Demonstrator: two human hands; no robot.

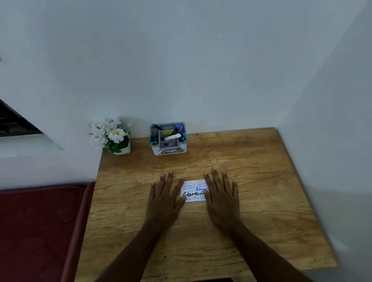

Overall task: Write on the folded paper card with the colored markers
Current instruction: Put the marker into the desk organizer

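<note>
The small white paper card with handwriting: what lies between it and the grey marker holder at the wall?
In the head view, only bare wooden tabletop lies between the white handwritten paper card and the grey marker holder.

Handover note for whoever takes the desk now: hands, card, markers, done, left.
Left hand: flat on the table, fingers straight, holding nothing, its inner edge touching the card's left edge.
Right hand: flat too, empty, inner edge over the card's right edge.
Card: lies flat between the hands, already filled with several lines of writing in black, blue and a greenish ink.
Markers: all in the grey organizer at the back of the table, beside the flower pot. None is out.
Done: the visible face looks full.
Left: probably nothing, unless another face needs writing.
</note>
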